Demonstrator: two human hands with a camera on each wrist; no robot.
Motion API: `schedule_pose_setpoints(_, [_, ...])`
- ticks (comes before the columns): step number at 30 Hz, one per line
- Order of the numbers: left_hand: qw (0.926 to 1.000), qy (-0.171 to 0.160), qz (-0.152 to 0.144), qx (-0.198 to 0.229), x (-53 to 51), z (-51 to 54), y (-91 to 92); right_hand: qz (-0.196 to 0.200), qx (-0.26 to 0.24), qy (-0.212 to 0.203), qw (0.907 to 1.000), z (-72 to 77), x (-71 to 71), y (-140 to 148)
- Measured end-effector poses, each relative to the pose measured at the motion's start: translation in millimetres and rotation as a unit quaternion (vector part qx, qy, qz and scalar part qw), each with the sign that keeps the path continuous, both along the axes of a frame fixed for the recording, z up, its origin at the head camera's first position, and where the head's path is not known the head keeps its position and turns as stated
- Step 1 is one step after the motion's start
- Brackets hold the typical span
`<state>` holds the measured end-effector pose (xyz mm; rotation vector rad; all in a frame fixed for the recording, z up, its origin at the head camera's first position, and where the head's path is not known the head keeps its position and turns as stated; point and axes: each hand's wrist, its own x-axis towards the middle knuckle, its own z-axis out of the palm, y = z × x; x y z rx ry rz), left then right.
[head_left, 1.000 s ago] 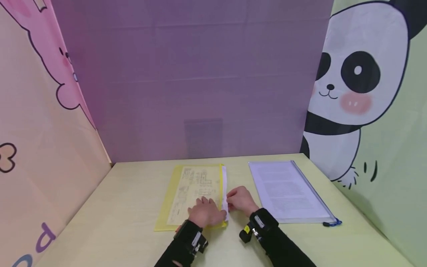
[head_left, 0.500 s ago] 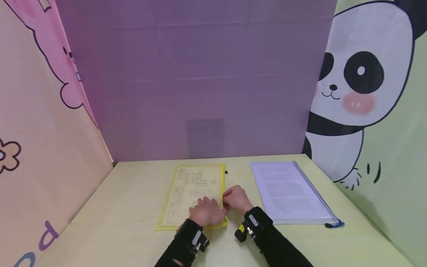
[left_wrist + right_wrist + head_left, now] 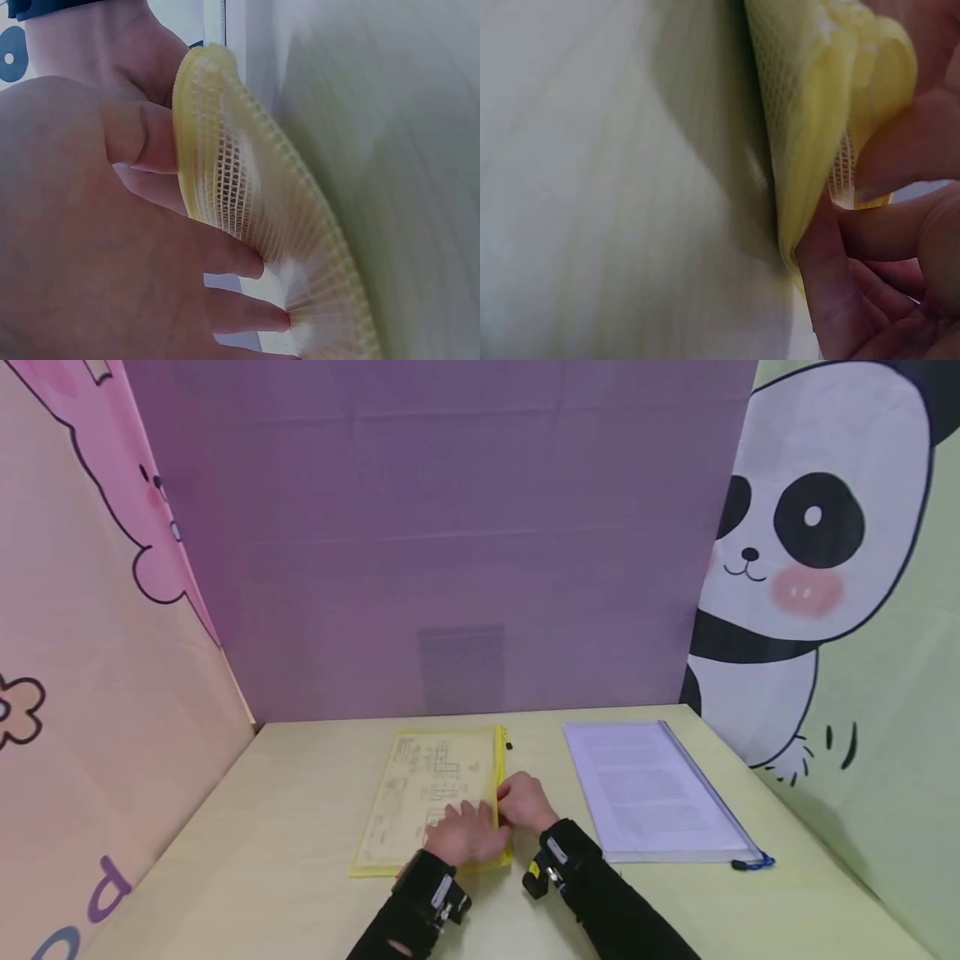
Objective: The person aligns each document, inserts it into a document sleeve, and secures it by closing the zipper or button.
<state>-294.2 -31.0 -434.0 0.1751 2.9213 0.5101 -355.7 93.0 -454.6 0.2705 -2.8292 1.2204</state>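
Observation:
A yellow mesh zip pouch [image 3: 384, 810] lies on the table with a printed sheet [image 3: 431, 772] showing through it. My left hand [image 3: 463, 837] rests on its lower right part, fingers spread; in the left wrist view the fingertips [image 3: 276, 319] press on the mesh. At the pouch's right edge, my right hand [image 3: 527, 803] has its fingers curled at the zipper side. The right wrist view shows the yellow edge [image 3: 821, 127] bent up and parted, with the right thumb and fingers at the opening. A dark zipper pull [image 3: 509, 746] sits at the far right corner.
To the right lies a clear zip pouch [image 3: 660, 793] holding printed white paper, its blue cord [image 3: 757, 862] at the near corner. The pale table [image 3: 300, 827] meets a purple backdrop [image 3: 480, 527] behind and patterned side walls.
The white paper that stuck out past the yellow pouch's right edge has gone inside. My right hand has moved left to that edge, while my left hand has stayed on the pouch.

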Motion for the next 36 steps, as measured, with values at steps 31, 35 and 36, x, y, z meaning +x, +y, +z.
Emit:
schedule_pose_setpoints(31, [0.9943, -0.049, -0.087, -0.038, -13.1, 11.8, -27.9, -0.035, 0.059, -0.019, 0.9975, 11.7, -8.2, 51.9])
schedule_pose_setpoints(35, [0.9910, -0.046, -0.116, -0.050, -14.8, 13.6, -33.9, -0.063, 0.108, 0.008, 0.9922, 14.0, -17.0, 69.7])
schedule_pose_setpoints(36, [0.9908, -0.045, -0.118, -0.049, -14.9, 13.9, -35.7, -0.068, 0.117, 0.009, 0.9907, 14.2, -19.3, 74.0])
